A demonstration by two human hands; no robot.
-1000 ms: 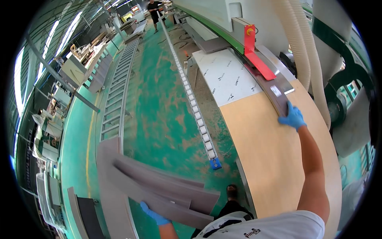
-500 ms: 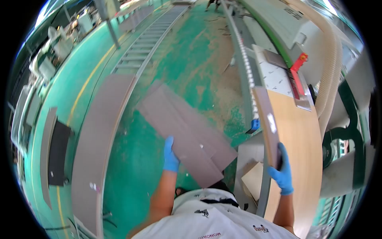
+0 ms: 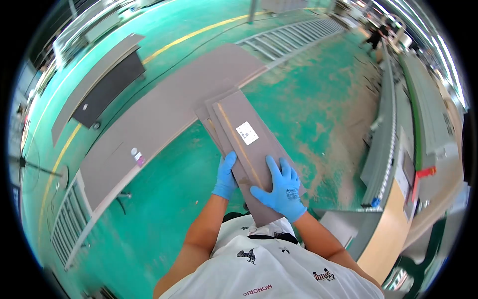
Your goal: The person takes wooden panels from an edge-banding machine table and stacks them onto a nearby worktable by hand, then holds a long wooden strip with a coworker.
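Observation:
In front of my body is a small stack of grey-brown panels, slanting away to the upper left. The top panel bears a white label and a tan strip along its length. My left hand, in a blue glove, is closed around the stack's left edge, its fingers partly hidden. Also in a blue glove, my right hand lies on the top panel with fingers spread. The near end of the stack is close to my waist.
A long grey-brown board lies on a roller conveyor to the left, with a small bottle on it. Further left stands a dark cart. On the right is a machine with a wooden table surface. Another person is far back.
My right hand has moved left from the machine table, where it held a narrow labelled panel, onto the stack. A labelled panel now tops the stack. My view has turned left.

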